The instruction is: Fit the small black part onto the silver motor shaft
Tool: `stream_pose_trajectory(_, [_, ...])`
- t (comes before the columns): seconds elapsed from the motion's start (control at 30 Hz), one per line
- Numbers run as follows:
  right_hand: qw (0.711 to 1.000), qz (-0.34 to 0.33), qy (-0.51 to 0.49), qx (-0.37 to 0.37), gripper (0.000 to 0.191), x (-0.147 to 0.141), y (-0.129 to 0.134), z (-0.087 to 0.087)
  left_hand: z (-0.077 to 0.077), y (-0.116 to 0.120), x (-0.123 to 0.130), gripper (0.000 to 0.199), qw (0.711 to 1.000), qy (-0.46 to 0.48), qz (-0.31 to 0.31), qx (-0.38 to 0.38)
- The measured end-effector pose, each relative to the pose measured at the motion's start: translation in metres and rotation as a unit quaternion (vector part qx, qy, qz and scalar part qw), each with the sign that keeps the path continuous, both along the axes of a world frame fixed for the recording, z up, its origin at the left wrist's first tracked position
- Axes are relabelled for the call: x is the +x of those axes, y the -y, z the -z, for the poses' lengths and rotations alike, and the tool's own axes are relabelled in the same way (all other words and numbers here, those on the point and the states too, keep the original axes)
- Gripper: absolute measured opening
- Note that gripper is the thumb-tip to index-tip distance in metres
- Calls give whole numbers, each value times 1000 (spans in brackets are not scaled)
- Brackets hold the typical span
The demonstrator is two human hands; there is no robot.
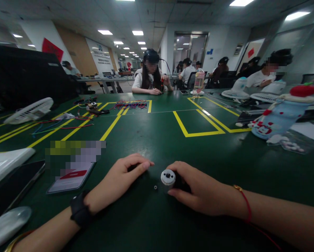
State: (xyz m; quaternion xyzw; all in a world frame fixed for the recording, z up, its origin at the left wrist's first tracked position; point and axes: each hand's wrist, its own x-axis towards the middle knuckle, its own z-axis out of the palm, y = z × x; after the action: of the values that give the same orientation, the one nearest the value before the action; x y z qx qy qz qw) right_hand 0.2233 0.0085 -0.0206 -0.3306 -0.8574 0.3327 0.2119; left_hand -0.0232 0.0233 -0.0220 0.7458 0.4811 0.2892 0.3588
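Note:
My right hand (199, 187) is wrapped round a small silver cylindrical motor (168, 177), thumb and fingers on its sides. The motor stands upright, and its round top face shows a dark centre and small holes. Just left of it, a tiny metal ring-like part (155, 187) lies on the green table (146, 220). My left hand (128, 171) rests on the table with its fingers stretched forward and the thumb alongside; I see nothing in it. Its fingertips are apart from the motor, a short way to the left.
A phone (74, 175) lies left of my left hand, near a white mouse (8, 224). Loose wires (65, 122) and a white fan (29, 110) are farther left. A blue bottle (279, 117) stands right. Yellow tape (204, 134) marks the table. A person (150, 75) sits opposite.

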Motion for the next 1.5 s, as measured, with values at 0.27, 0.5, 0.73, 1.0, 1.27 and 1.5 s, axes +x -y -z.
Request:
stream_pose_trajectory(0.27, [1000,1,11,0,35,0,0,0,10,-8,-8,21,987,120,-101,-29])
stream_pose_trajectory(0.5, [1000,7,17,-1,33,-1,0,-1,4,-5,-6,23,994,56,-89,-21])
stream_pose_trajectory(0.73, [1000,2,17,1,35,0,0,2,9,-4,-4,14,999,25,-29,-36])
stream_pose_trajectory(1.0, [1000,1,17,2,33,-1,-1,1,2,2,-2,10,998,-52,45,2])
stream_pose_trajectory(1.27, [1000,0,15,8,34,-1,-1,3,1,7,4,18,976,-144,135,95])
stream_pose_trajectory(1.5, [1000,0,15,10,33,-1,-1,3,-11,9,9,3,988,-71,87,107])
